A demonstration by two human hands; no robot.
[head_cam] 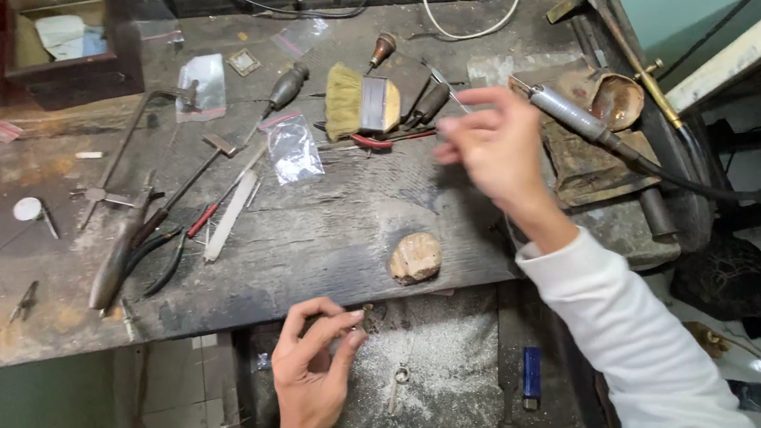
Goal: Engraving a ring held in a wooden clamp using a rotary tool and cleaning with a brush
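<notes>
My left hand [314,367] hangs below the brush [359,100], fingers pinching something too small to tell. My right hand [493,147] hovers beside that brush over the surface [326,240], fingers loosely spread.

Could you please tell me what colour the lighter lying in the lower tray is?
The lighter is blue, seen in the head view.

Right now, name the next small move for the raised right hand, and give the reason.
Probably lower the right hand onto the worn dark wooden bench: it hovers by the straw-bristle brush, fingers pinched, while the left hand pinches something small below.
</notes>
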